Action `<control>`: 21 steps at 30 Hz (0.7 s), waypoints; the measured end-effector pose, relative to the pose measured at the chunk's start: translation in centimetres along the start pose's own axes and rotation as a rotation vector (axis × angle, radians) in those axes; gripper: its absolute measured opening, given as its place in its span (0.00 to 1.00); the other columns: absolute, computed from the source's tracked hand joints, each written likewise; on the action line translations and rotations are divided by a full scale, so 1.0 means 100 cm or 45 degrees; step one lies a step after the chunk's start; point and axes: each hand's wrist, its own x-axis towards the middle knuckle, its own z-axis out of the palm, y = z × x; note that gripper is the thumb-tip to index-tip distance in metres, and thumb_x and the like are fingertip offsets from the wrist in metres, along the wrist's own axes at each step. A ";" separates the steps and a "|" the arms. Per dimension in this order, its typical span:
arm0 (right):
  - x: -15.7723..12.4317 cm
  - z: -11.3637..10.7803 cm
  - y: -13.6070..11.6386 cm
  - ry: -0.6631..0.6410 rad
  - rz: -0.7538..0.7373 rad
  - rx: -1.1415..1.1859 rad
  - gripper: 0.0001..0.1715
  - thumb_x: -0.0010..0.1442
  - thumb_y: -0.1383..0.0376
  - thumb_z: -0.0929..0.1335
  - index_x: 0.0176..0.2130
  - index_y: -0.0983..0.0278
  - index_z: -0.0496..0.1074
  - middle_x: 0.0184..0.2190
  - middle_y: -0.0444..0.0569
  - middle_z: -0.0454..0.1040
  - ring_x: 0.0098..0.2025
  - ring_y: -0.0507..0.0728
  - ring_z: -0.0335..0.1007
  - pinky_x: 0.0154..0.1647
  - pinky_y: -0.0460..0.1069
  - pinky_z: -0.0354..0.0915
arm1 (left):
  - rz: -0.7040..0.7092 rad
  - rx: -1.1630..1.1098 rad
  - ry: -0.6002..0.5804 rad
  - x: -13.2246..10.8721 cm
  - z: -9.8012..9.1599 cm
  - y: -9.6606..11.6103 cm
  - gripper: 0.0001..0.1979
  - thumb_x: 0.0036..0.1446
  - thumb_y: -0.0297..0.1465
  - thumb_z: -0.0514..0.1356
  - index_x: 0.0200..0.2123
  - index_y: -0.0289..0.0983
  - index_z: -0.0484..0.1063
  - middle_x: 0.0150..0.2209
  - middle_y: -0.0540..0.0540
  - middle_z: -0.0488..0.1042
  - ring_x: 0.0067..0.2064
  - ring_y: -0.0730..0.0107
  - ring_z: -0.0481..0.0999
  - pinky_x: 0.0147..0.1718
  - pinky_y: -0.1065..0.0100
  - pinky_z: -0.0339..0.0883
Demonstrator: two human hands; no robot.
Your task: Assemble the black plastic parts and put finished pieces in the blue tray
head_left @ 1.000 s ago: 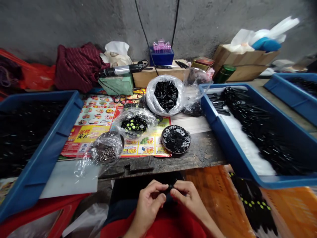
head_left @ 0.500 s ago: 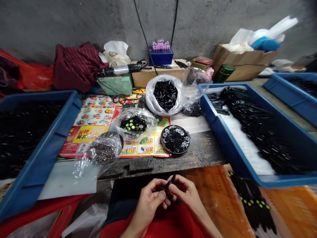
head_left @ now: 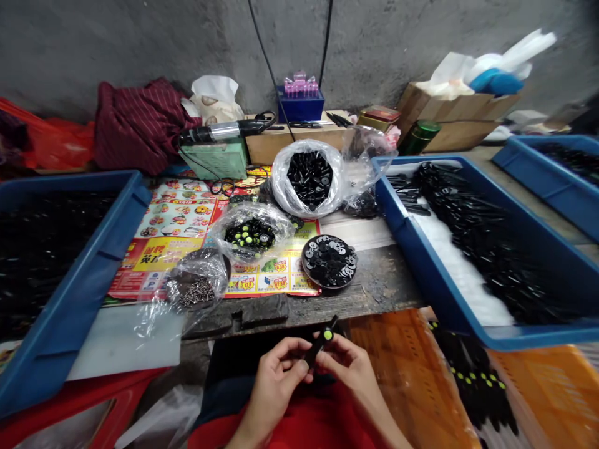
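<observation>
Black plastic piece [head_left: 321, 342] with lime-green dot: clamped between the left hand [head_left: 276, 380] and right hand [head_left: 350, 368], hands together, positioned just before the worn wooden counter [head_left: 388, 280], near a round dish of black discs [head_left: 329, 262].

The lower end of the black plastic piece [head_left: 322, 342] is hidden between the left hand [head_left: 276, 380] and right hand [head_left: 349, 368], whose forearms run off the bottom edge. At far left, the blue tray [head_left: 79, 262] is cut off by the frame's edge, and the dark pieces [head_left: 51, 249] inside it are too blurred to tell apart. The blue tray [head_left: 421, 268] at right and the blue tray [head_left: 547, 174] at upper right both run off the right edge. The orange crate [head_left: 402, 374] at lower right runs off the bottom edge. Clear plastic film partly covers the small metal screws [head_left: 199, 293], which are too small to make out singly.
</observation>
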 end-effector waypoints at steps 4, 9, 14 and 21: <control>0.000 -0.002 0.002 -0.036 0.000 -0.084 0.28 0.42 0.53 0.78 0.40 0.67 0.79 0.26 0.48 0.77 0.26 0.55 0.70 0.28 0.49 0.70 | 0.081 0.214 0.034 0.001 -0.004 0.001 0.11 0.45 0.31 0.68 0.35 0.35 0.77 0.32 0.45 0.79 0.34 0.64 0.77 0.33 0.70 0.70; -0.001 -0.004 0.002 -0.105 0.017 -0.223 0.28 0.46 0.53 0.77 0.43 0.67 0.78 0.30 0.50 0.79 0.30 0.57 0.72 0.32 0.50 0.69 | 0.113 0.348 0.030 -0.001 -0.007 0.000 0.10 0.45 0.26 0.64 0.35 0.35 0.76 0.32 0.45 0.77 0.35 0.65 0.75 0.33 0.71 0.69; -0.009 0.006 -0.003 -0.096 -0.036 -0.201 0.27 0.49 0.52 0.75 0.43 0.67 0.78 0.35 0.54 0.79 0.35 0.60 0.74 0.36 0.51 0.70 | 0.127 0.360 -0.030 -0.002 -0.003 0.000 0.10 0.47 0.24 0.60 0.36 0.36 0.72 0.32 0.46 0.75 0.34 0.67 0.73 0.31 0.72 0.68; -0.014 0.013 -0.010 -0.064 -0.081 -0.242 0.26 0.50 0.51 0.74 0.42 0.67 0.78 0.34 0.53 0.78 0.35 0.61 0.73 0.36 0.51 0.70 | 0.142 0.403 -0.039 -0.003 0.000 0.005 0.09 0.46 0.21 0.58 0.33 0.36 0.70 0.30 0.48 0.72 0.32 0.69 0.71 0.28 0.74 0.66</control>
